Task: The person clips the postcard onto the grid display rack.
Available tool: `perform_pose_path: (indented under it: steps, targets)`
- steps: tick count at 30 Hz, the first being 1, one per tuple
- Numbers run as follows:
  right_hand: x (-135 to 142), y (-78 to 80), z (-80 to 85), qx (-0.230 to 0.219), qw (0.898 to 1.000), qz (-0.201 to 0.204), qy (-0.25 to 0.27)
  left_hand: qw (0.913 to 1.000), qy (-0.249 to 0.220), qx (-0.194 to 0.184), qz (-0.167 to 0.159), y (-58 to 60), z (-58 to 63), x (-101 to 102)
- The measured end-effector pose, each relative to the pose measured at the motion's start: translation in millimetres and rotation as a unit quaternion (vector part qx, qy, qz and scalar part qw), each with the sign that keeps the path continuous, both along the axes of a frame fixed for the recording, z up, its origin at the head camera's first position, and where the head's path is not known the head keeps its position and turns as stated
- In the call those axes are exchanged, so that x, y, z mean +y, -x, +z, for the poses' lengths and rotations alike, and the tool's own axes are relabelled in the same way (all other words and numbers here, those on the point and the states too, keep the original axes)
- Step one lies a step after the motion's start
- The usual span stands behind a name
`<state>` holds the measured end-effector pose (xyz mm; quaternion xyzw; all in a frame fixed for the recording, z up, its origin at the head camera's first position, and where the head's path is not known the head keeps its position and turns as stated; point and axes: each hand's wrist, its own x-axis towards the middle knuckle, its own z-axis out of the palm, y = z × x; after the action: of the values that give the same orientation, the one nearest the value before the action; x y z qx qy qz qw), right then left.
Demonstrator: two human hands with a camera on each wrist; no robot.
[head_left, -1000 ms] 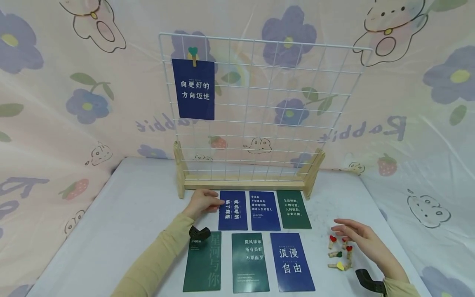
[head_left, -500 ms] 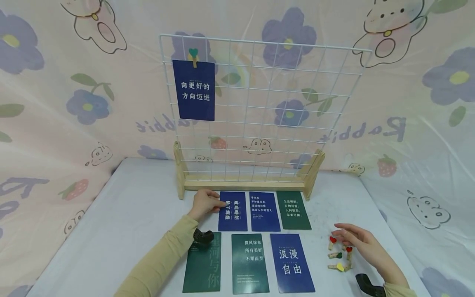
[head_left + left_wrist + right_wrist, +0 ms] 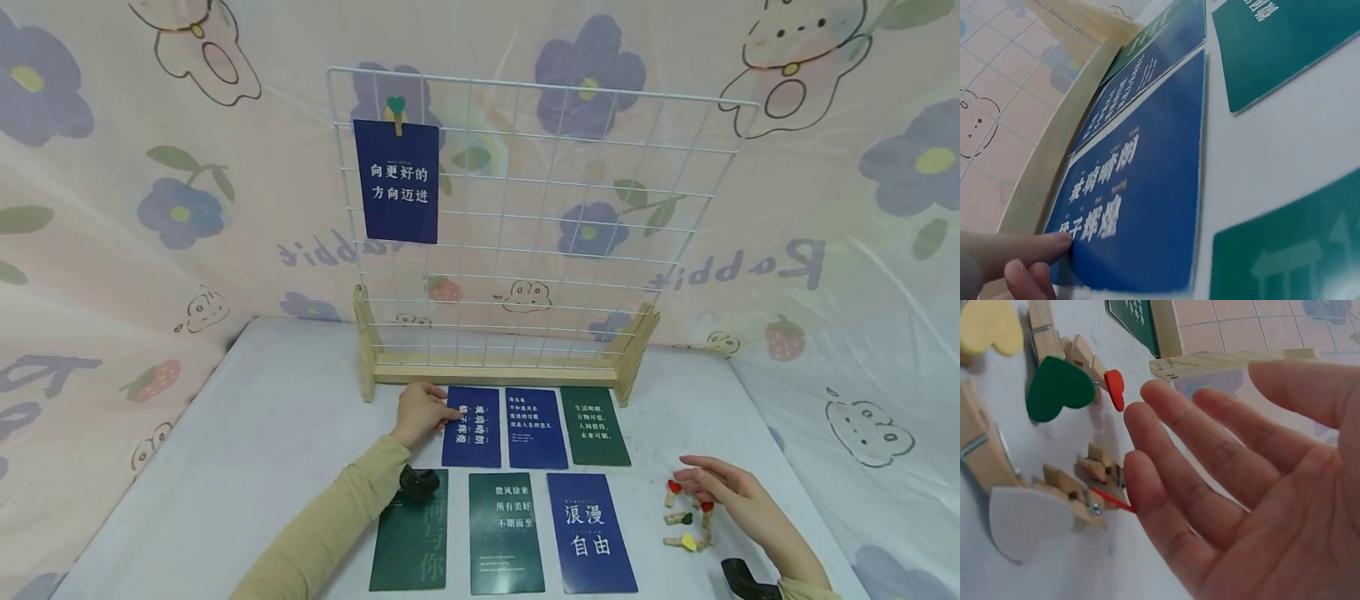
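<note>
We look into a booth-like staging corner: printed sheeting (image 3: pixel 285 150), patterned with flowers (image 3: pixel 180 212) and strawberries (image 3: pixel 784 337), surrounds a white tabletop (image 3: pixel 225 467). What room lies beyond, we cannot tell.

White table (image 3: pixel 187 467) carrying whole spread. Wire rack (image 3: pixel 495 372) standing upright on its wooden feet. Just in front of rack, three cards lying in row, left to right: blue card with sideways lettering (image 3: pixel 475 442), blue card with small text (image 3: pixel 537 442), green four-line card (image 3: pixel 600 442). Farther out from rack, second row lying: green card with faint lettering (image 3: pixel 408 550), green card with white lettering (image 3: pixel 506 533), blue card with big lettering (image 3: pixel 592 533). Off rack's front right, heart-topped clothespins (image 3: pixel 684 518) lying loosely clustered, showing red, green, yellow, white.
</note>
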<state>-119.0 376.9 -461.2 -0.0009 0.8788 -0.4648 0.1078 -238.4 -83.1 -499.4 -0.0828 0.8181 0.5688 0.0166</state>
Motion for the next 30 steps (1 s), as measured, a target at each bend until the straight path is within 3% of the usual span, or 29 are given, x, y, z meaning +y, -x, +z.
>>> perform_pose_path:
  steps: [9,19,26,30]
  targets:
    - [-1.2,1.0,-0.5,-0.009,1.000,-0.007,-0.009,0.9998,-0.006,-0.018,0.010,2.6,1.0,2.2]
    - [-2.0,-0.6,0.1,-0.016,1.000,-0.011,0.001,0.9999,0.012,0.000,0.006,-2.8,1.7,2.7]
    - [-1.3,-0.7,-1.4,-0.010,1.000,-0.010,-0.001,0.9995,-0.009,-0.022,0.020,1.8,2.5,3.1]
    - [-2.3,-0.2,-1.4,-0.016,1.000,-0.014,-0.002,0.9994,0.008,-0.023,0.026,2.1,2.0,1.9]
